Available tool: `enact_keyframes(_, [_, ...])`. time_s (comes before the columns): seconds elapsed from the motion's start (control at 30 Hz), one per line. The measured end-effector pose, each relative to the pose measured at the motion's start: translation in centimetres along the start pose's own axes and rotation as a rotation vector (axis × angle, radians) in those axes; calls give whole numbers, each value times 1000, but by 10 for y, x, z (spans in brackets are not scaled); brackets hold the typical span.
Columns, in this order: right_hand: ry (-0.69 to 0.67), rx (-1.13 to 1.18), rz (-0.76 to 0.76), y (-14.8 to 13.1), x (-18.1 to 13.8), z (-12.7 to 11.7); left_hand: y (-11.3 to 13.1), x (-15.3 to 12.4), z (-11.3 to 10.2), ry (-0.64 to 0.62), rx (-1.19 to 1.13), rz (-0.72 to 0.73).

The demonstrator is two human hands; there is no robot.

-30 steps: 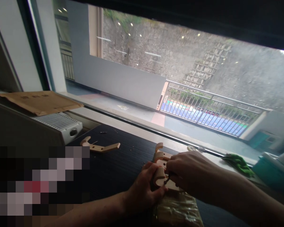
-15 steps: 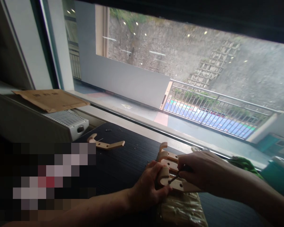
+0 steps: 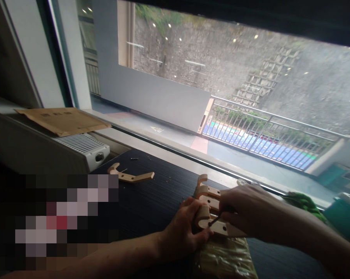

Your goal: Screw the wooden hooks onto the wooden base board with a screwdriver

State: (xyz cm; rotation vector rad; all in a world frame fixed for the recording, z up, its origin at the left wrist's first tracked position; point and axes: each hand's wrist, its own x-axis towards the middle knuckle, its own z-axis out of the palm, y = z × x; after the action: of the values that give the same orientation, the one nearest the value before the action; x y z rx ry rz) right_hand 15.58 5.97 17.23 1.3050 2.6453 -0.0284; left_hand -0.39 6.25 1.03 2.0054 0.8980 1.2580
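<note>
Several pale wooden hooks stand side by side, forming a rack. My left hand [image 3: 186, 224] grips the nearest wooden hook [image 3: 204, 217] around its curved end, thumb along the lower edge. In my right hand [image 3: 240, 205] is a screwdriver [image 3: 215, 221], its handle mostly hidden by the fingers. The thin shaft slants down to a hole in that same hook, close to my left thumb. Beneath the hooks lies a block wrapped in shiny clear film [image 3: 226, 257]. Away to the left, a separate wooden hook [image 3: 131, 178] rests on the dark table [image 3: 151, 201].
Small screws or bits [image 3: 134, 158] lie scattered on the table. A brown envelope [image 3: 64, 120] sits on the white vented unit [image 3: 82, 145] at the left. The window ledge runs along the back. Something green [image 3: 303, 205] and a teal container [image 3: 343, 217] stand at right.
The view has shifted slightly. Both hands keep the same hold, and the screwdriver tip remains at the same hole in the nearest hook.
</note>
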Motion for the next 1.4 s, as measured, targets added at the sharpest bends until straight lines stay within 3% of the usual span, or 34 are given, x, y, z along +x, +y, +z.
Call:
enact_keyframes(0.13, [-13,-4,62,11,2,3,-1,0,-1,1,9,-17])
enact_keyframes(0.3, [-33,-68,101,-2,-3,-8,2,2,-2,-35,-3,-33])
enact_keyframes(0.6, [0,16,-152,-11,-5,-14,2,2,-2,-66,-3,-42])
enact_keyframes(0.9, [10,-20,24,8,0,1,1,2,-2,-65,0,-47])
enact_keyframes(1.1, [19,-81,80,-4,-4,-7,1,2,-2,-74,5,-53])
enact_keyframes(1.4, [-7,27,-125,-20,-4,-18,2,2,-3,-93,-1,-48])
